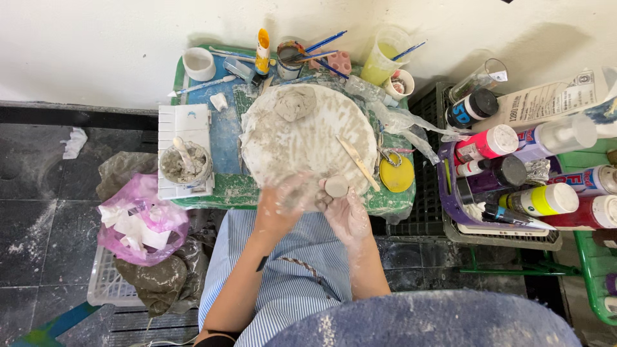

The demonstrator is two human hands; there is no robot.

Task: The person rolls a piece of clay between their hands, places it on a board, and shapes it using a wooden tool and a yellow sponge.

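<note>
From my feed, lower middle of frame: right hand (pixel 347 215) loosely cups a small clay disc (pixel 336 186), flattened already. Left hand (pixel 279 205) blurred, can't tell its grip. Big clay lump (pixel 294 103) on the round board (pixel 283 151) looks untouched.

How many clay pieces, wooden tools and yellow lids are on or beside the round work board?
Grey clay pieces: 2, a lump at the far edge and a small disc in the right hand
Flat wooden modelling stick: 1
Round yellow lid: 1
Total: 4
</note>
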